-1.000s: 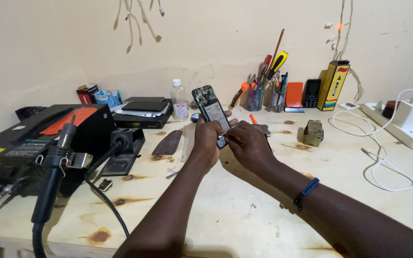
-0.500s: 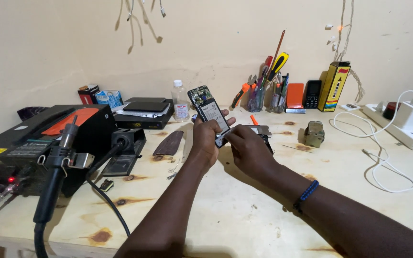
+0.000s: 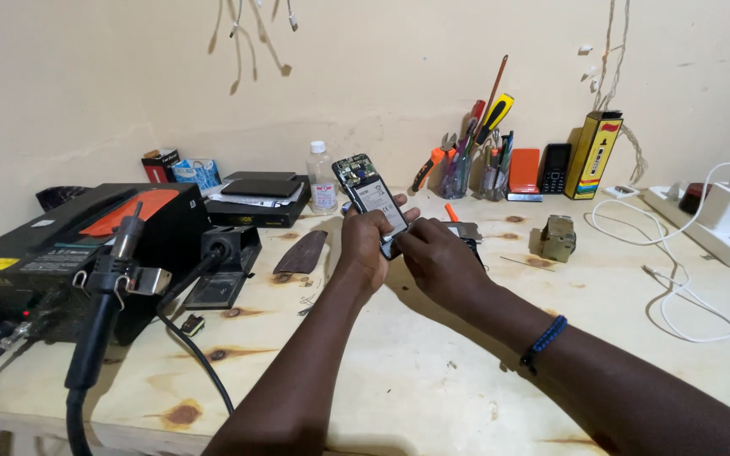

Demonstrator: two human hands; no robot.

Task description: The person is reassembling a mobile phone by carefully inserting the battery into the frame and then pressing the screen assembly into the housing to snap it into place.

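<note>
Above the tabletop (image 3: 433,371), an opened phone (image 3: 371,198) is held tilted upright in the left hand (image 3: 365,241), its grip closed round the lower half, exposing its insides; the right hand (image 3: 434,257) pinches the bottom edge

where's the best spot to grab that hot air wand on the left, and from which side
Grip the hot air wand round its long black handle, below the metal nozzle, coming from the right, the open bench side. It stands nearly upright in its holder against the black station, which blocks the left.
</note>
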